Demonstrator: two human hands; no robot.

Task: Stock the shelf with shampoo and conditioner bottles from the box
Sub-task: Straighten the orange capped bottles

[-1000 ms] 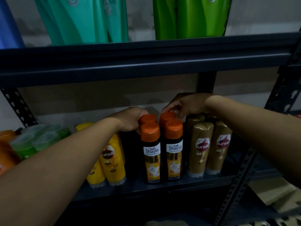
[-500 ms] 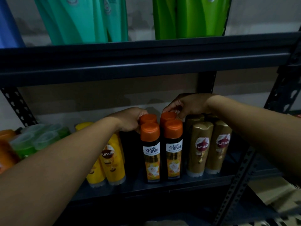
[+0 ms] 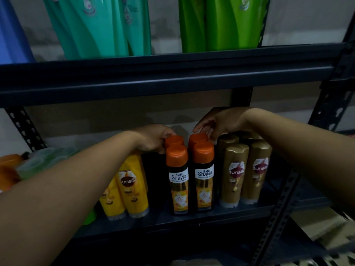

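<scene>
My right hand (image 3: pixel 221 121) has loosened off the back-right orange cap; my left hand (image 3: pixel 153 138) has not moved.

Half a second ago my right fingers (image 3: pixel 199 127) curled onto that cap; now they are spread and relaxed just above it, barely touching if at all. My left fingers curl around the back-left cap, gripping it. The four Safi Shayla bottles (image 3: pixel 191 175) stand upright in the middle of the frame on the dark shelf (image 3: pixel 192 217), two in front, two behind, dark bodies with orange caps and white labels, between the yellow Sunsilk bottles (image 3: pixel 132 191) at left and the gold Sunsilk bottles (image 3: pixel 245 171) at right.
</scene>
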